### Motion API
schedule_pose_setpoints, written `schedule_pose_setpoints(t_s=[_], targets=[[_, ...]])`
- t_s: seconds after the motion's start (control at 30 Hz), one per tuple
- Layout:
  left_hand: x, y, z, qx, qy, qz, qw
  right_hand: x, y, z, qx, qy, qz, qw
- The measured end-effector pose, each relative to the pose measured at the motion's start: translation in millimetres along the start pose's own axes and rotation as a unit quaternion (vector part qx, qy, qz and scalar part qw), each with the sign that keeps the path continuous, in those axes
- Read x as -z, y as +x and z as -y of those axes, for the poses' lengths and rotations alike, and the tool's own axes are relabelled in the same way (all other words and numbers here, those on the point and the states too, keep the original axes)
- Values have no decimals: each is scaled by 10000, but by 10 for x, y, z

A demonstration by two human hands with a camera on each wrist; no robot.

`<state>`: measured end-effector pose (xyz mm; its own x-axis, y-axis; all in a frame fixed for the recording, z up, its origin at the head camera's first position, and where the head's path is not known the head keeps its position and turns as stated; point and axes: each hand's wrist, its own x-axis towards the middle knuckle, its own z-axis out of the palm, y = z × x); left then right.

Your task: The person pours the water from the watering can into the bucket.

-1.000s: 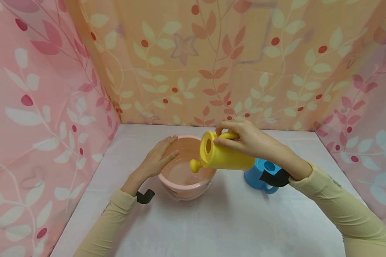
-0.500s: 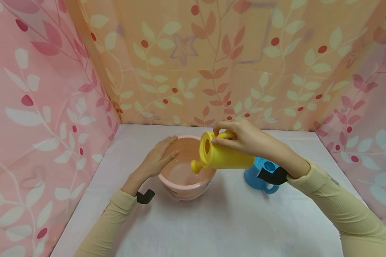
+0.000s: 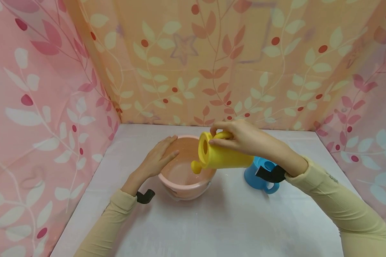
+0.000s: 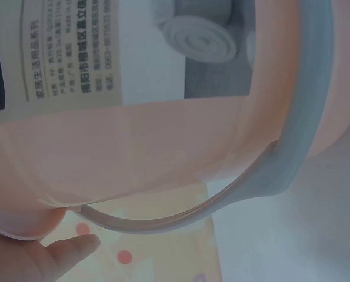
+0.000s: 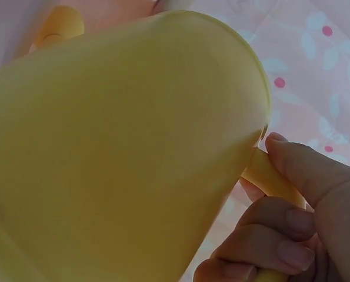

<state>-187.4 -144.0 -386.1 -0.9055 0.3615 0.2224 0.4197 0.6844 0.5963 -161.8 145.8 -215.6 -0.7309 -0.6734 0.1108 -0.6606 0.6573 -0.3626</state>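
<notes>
From the head view, the right hand (image 3: 244, 137) grips the handle of a yellow watering can (image 3: 222, 155), tipped on its side with the spout (image 3: 196, 166) hanging over the pink bowl (image 3: 183, 171). The bowl sits near the middle of the white table (image 3: 212, 221); the can is at its 2 o'clock. The left hand (image 3: 157, 157) lies flat with straight fingers on the bowl's rim at 9 o'clock, grasping nothing. A blue cup (image 3: 260, 175) stands at the bowl's 3 o'clock, partly behind the right wrist.

In the left wrist view, the bowl's pink wall (image 4: 133, 147) fills the frame, a printed label (image 4: 63, 53) at 11 o'clock and one fingertip (image 4: 75, 249) at 7 o'clock under the rim.

In the right wrist view, the can's yellow body (image 5: 116, 153) fills most of the frame, and curled fingers (image 5: 280, 235) at 4 o'clock clasp its handle (image 5: 269, 179).
</notes>
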Motion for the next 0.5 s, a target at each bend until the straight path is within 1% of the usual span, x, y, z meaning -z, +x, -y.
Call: schedule_pose_setpoints(t_s=[0.27, 0.5], targets=[[10, 1, -1, 11, 23, 15, 10000, -10, 36, 12, 111, -190, -33, 9998], [16, 1, -2, -18, -12, 37, 10000, -3, 89, 41, 25, -249, 153, 9996]])
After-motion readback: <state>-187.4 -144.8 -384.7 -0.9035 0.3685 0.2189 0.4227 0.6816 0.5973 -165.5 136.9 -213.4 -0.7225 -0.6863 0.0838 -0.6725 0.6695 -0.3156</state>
